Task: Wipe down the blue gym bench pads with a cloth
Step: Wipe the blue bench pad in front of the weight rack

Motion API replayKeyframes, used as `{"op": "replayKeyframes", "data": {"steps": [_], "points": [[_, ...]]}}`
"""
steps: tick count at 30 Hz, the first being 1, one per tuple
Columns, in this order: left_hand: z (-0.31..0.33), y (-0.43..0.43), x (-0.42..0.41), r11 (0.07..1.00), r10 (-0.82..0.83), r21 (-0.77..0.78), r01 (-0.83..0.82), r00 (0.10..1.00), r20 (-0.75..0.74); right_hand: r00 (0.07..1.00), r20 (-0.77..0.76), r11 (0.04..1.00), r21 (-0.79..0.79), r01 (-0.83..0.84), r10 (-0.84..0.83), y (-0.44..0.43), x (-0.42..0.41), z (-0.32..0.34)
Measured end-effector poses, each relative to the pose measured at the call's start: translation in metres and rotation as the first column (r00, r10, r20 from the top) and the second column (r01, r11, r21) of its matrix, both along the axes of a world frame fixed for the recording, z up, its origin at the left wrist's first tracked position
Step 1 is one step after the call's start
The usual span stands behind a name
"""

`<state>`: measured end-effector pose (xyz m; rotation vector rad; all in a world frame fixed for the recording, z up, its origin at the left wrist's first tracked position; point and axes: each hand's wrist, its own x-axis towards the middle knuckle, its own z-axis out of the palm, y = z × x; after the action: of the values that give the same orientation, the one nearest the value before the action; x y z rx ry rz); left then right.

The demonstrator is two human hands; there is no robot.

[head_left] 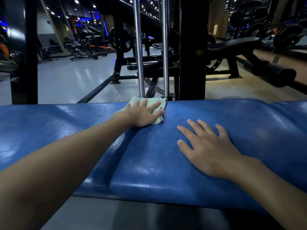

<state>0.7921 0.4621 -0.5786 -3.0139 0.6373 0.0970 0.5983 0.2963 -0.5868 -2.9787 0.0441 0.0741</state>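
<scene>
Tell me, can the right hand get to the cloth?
Probably yes. The right hand lies flat on the blue pad near the cloth, with only bare pad between; the left hand presses on it, though.

Pale green cloth (154,105) on glossy blue bench pads (166,163), black frame (192,47).

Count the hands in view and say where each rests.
2. The left hand presses the cloth at the far edge of the bench pad; the right hand lies flat on it, nearer. None looks hidden.

2 chrome rods (139,63) block far edge; blue pad (249,123) rightward open.
</scene>
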Motion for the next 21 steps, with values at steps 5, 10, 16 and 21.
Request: {"op": "replayKeyframes", "data": {"steps": [5,10,16,21], "points": [[0.003,0.031,-0.081,0.998,-0.064,0.019,0.064,0.998,-0.001,1.0,-0.005,1.0,-0.015,0.007,-0.007,0.0,0.0,0.002],[0.003,0.062,-0.171,0.996,-0.081,0.027,0.082,0.997,-0.02,1.0,-0.029,0.999,-0.035,0.011,-0.012,0.003,-0.003,0.009],[0.005,0.069,-0.187,0.997,-0.072,0.029,0.073,0.997,-0.036,0.997,0.071,0.995,0.09,-0.039,0.033,0.03,-0.004,0.017],[0.004,0.056,-0.113,0.999,-0.037,0.01,0.038,0.998,-0.045,0.998,0.008,0.998,-0.024,-0.057,0.057,0.043,0.001,0.004]]}}
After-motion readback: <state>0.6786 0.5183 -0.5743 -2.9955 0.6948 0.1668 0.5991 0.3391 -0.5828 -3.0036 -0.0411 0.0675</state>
